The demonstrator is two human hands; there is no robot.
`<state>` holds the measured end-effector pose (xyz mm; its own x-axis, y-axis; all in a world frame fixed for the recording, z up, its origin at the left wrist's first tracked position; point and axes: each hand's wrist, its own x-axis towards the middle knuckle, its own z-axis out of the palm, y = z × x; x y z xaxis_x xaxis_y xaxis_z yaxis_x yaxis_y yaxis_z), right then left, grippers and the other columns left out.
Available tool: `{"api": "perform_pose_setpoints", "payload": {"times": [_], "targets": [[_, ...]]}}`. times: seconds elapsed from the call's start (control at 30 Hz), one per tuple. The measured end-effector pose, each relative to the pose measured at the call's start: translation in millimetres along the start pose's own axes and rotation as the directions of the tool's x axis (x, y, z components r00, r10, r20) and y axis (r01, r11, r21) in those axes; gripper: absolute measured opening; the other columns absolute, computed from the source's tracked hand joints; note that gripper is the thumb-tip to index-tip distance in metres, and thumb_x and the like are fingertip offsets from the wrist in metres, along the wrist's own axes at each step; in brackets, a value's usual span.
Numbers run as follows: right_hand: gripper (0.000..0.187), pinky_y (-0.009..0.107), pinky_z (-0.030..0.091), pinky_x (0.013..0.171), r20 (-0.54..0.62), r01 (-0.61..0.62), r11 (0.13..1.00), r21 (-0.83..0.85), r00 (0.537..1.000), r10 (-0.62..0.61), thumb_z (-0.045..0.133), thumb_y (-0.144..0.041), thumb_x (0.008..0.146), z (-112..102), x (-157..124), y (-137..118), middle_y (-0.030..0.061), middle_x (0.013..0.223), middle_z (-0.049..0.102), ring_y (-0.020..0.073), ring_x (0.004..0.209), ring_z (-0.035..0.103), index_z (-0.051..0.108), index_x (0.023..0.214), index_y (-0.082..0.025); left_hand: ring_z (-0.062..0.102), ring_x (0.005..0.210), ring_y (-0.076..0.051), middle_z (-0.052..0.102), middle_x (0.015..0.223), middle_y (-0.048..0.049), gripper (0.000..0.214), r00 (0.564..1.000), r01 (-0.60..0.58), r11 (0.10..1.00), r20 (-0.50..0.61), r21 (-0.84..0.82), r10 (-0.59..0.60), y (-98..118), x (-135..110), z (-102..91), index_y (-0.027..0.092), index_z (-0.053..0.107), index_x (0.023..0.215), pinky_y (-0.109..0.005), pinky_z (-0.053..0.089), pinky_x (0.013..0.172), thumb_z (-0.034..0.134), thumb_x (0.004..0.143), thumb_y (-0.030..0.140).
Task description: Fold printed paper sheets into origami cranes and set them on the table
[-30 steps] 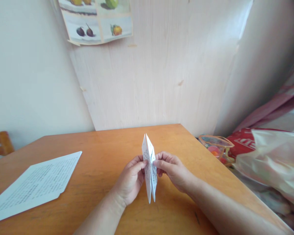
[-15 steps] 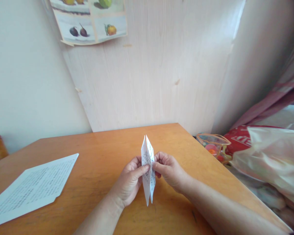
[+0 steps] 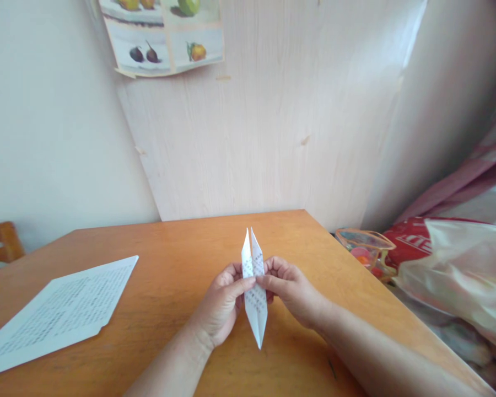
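Note:
A narrow folded piece of printed white paper (image 3: 255,309) stands upright above the orange wooden table (image 3: 169,286), two pointed tips up and one point down. My left hand (image 3: 223,306) pinches its middle from the left with thumb and fingers closed. My right hand (image 3: 291,292) pinches it from the right, thumb pressed on the front flap. Both hands hover near the table's middle, close to my body.
A printed sheet with a cut corner (image 3: 58,314) lies flat at the table's left. A chair back (image 3: 0,242) shows at far left. Right of the table edge are a plastic bag (image 3: 463,275), a red package (image 3: 409,234) and a clear container (image 3: 366,248). A fruit poster (image 3: 165,36) hangs on the wall.
The folded paper has turned to face me more squarely, and its lower flaps are pressed into a single flat point. Both hands keep their pinch in nearly the same place.

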<state>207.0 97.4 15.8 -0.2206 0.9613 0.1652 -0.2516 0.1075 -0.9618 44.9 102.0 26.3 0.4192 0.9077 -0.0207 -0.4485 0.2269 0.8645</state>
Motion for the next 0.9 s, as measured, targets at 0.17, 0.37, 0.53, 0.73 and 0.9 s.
{"api": "perform_pose_setpoints", "payload": {"times": [0.17,0.37,0.53,0.73,0.9], "targets": [[0.031,0.025,0.041,0.057,0.02,-0.003,0.996,0.093,1.0,0.002,0.078,-0.038,0.08,-1.5,0.6,-0.2,-0.0017,0.07,0.062,0.0107,0.059,0.052,0.056,0.082,-0.018,0.069,0.076,-0.021,0.072,0.086,-0.0047,0.024,1.0,-0.007,1.0,-0.027,0.013,0.007,1.7,0.5,-3.4,0.017,0.063,0.096,-0.036,0.053,0.075,0.076,0.077,0.022],[0.029,0.025,0.042,0.057,0.028,-0.013,0.996,0.085,1.0,0.011,0.079,-0.039,0.079,-2.3,0.8,0.1,-0.0016,0.071,0.063,0.011,0.058,0.053,0.058,0.084,-0.019,0.066,0.076,-0.019,0.071,0.085,-0.004,0.016,0.999,-0.021,0.998,-0.026,0.064,0.022,1.2,1.0,-5.5,0.017,0.064,0.096,-0.034,0.052,0.075,0.067,0.081,0.016],[0.022,0.026,0.043,0.061,0.039,-0.007,0.992,0.128,0.999,0.002,0.077,-0.035,0.082,-4.1,-0.2,0.5,-0.0005,0.076,0.066,0.0118,0.063,0.056,0.062,0.089,-0.019,0.064,0.079,-0.016,0.071,0.089,-0.0046,0.02,0.999,-0.041,0.999,-0.026,0.034,0.042,0.8,2.5,-7.5,0.016,0.068,0.097,-0.031,0.051,0.077,0.066,0.078,0.012],[0.011,0.026,0.044,0.062,0.064,-0.017,0.981,0.193,0.998,0.005,0.072,-0.027,0.085,-6.8,0.0,2.4,0.0008,0.078,0.068,0.0122,0.064,0.058,0.068,0.092,-0.019,0.061,0.074,-0.015,0.07,0.083,-0.0048,0.015,0.997,-0.073,0.997,-0.007,0.013,0.074,-0.2,6.3,-10.1,0.015,0.07,0.09,-0.03,0.05,0.075,0.067,0.076,0.011],[0.01,0.024,0.043,0.059,0.034,-0.031,0.986,0.162,0.999,0.026,0.072,-0.025,0.085,-8.1,0.3,4.7,0.0002,0.073,0.068,0.0112,0.06,0.056,0.068,0.092,-0.019,0.062,0.071,-0.016,0.07,0.078,-0.0045,0.012,0.998,-0.041,0.998,-0.046,0.051,0.043,2.2,3.9,-6.9,0.014,0.067,0.086,-0.03,0.051,0.073,0.069,0.075,0.015]]}}
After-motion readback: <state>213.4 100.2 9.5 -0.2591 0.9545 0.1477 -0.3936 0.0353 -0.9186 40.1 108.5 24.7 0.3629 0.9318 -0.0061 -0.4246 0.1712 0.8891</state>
